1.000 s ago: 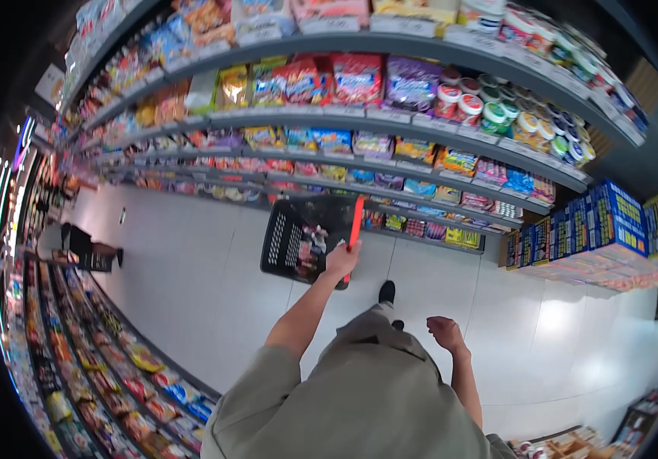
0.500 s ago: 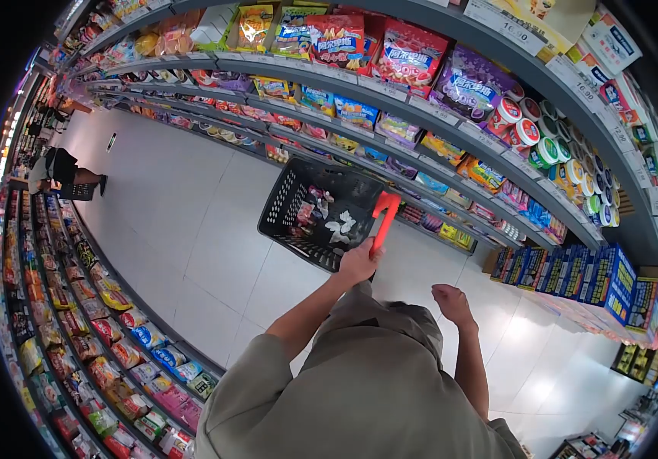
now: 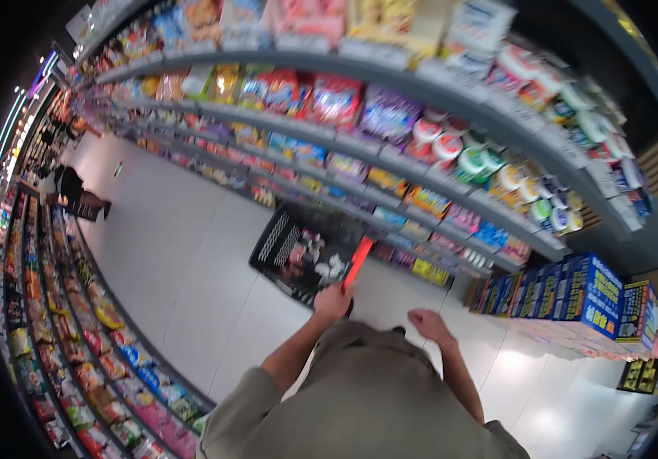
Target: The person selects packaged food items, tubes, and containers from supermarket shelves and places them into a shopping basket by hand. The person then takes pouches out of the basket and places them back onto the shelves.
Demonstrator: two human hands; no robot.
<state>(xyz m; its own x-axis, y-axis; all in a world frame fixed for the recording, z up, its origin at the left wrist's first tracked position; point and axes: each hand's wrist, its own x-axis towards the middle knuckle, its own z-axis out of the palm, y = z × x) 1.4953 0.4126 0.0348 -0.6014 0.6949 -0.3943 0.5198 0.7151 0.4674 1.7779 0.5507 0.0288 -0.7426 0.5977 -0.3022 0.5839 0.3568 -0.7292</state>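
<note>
My left hand (image 3: 334, 301) is wrapped round the red handle (image 3: 359, 262) of a black plastic shopping basket (image 3: 271, 239). The basket hangs in front of me, close to the lower shelves, and has perforated walls. Inside lie several small packaged items (image 3: 307, 252) and a white, crumpled-looking thing (image 3: 332, 268); blur hides what they are. To the right of the basket, my right hand (image 3: 430, 325) is held in front of my body with its fingers curled in. Nothing shows in it, and it touches neither the shelf nor the basket.
Shelves of bagged sweets (image 3: 334, 101) and round-lidded tubs (image 3: 447, 145) run along my right side. Blue and yellow boxes (image 3: 600, 294) are stacked at the right. Snack shelves (image 3: 107, 344) line the left. Farther down the aisle a person (image 3: 69, 185) stands beside a dark basket (image 3: 82, 208).
The view has tilted up, so more upper shelf shows. The basket and both hands sit lower and slightly left in view. My left hand keeps its hold on the handle.
</note>
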